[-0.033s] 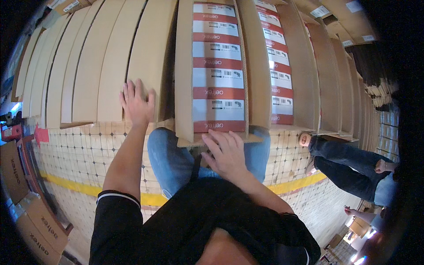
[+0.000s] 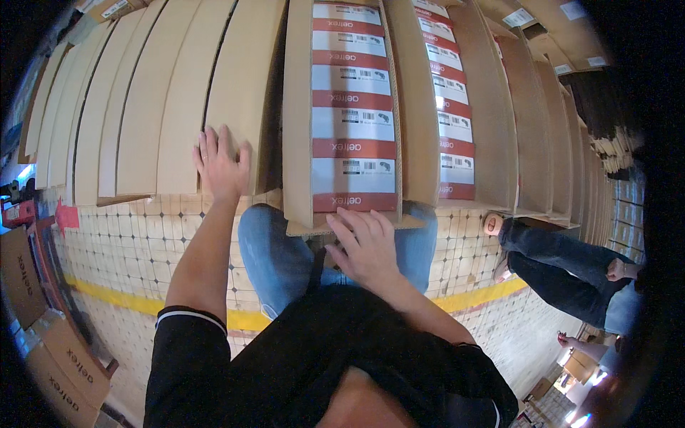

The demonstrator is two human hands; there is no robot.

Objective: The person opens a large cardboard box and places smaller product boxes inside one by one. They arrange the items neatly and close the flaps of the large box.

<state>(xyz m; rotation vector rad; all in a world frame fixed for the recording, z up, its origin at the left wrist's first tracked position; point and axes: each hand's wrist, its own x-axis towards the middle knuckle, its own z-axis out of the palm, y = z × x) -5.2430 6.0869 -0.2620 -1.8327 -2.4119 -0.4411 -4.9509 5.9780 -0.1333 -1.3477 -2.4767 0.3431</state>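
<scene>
In front of me stands an open cardboard carton (image 2: 298,143) with a row of red and white shoe boxes (image 2: 353,175) inside. My right hand (image 2: 365,242) rests at the carton's near end, fingers spread over the edge by the nearest shoe box and grasping nothing. My left hand (image 2: 222,165) lies with fingers apart on the flap of a closed-looking tan carton (image 2: 239,93) to the left. Beside the open carton on the right, a second carton (image 2: 419,143) holds another row of similar shoe boxes (image 2: 457,170).
More tan cartons (image 2: 135,107) line up at left, and others (image 2: 531,121) at right. Another person's legs (image 2: 564,264) are on the right. Yellow tape (image 2: 485,294) crosses the tiled floor (image 2: 193,228). Printed cartons (image 2: 68,364) stand at lower left.
</scene>
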